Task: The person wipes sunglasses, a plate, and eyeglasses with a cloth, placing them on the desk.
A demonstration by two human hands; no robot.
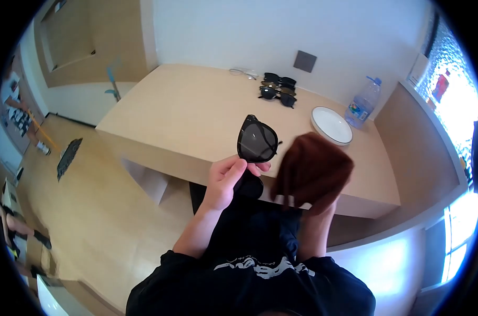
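Observation:
Dark-lensed sunglasses are pinched between the thumb and fingers of my left hand, raised over the front edge of the desk. One lens faces up, and the other shows lower down behind my fingers. To the right, a brown cloth hangs over my right hand, which grips it. The cloth hides most of those fingers and looks slightly blurred. A small gap separates the cloth from the sunglasses.
On the pale desk lie several folded sunglasses and clear glasses at the back. A white plate and a plastic bottle stand right, beside a side panel. At far left, a person holds a mop.

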